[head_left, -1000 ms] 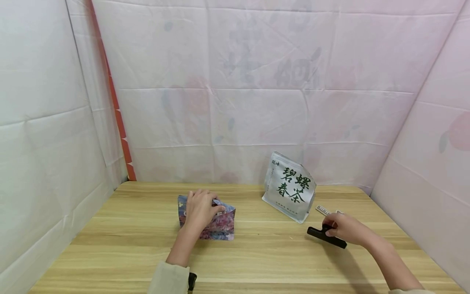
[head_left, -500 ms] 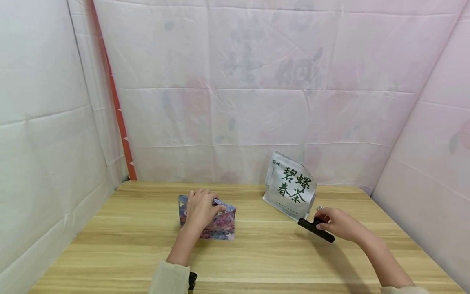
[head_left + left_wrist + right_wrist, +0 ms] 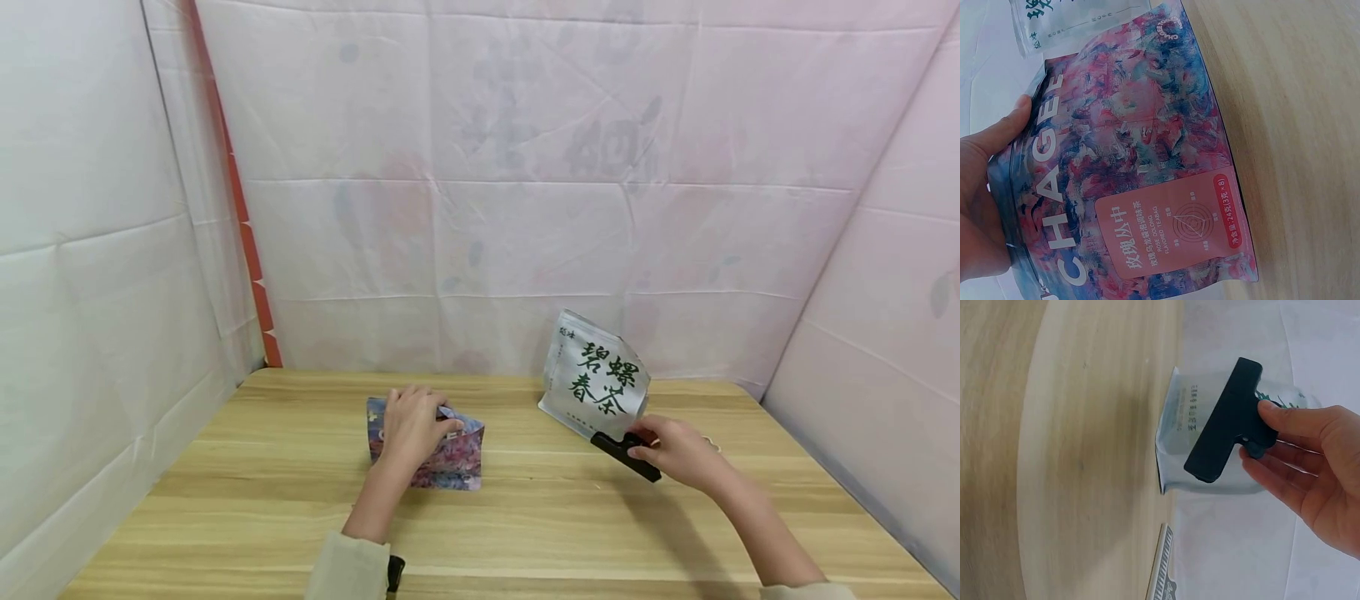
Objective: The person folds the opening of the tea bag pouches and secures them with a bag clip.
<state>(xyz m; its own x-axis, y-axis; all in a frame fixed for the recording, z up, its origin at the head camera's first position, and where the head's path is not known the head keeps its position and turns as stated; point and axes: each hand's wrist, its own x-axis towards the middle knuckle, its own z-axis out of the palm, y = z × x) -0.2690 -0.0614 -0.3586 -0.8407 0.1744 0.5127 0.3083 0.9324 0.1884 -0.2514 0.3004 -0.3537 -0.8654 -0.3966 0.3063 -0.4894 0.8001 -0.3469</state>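
Observation:
In the head view my left hand (image 3: 412,429) grips the top of a pink-and-blue CHAGEE tea pouch (image 3: 457,462) standing on the table. The left wrist view shows the printed front of the pouch (image 3: 1129,137), with the thumb on its upper edge. My right hand (image 3: 675,450) pinches the handle of a black bag clip (image 3: 626,456) between thumb and fingers. The clip is held above the table, its long bar tilted. Behind it stands a silver-white tea bag (image 3: 592,379) with green characters; the clip (image 3: 1229,419) overlaps this bag in both views.
A flat white strip with dark markings (image 3: 1161,562) lies to the right of the silver-white bag, mostly hidden behind my right hand in the head view. White cloth walls (image 3: 525,208) enclose the wooden table (image 3: 525,533) at the back and sides.
My right hand has moved left with the black bag clip, toward the front of the silver-white tea bag. The left hand and the CHAGEE pouch stay in place.

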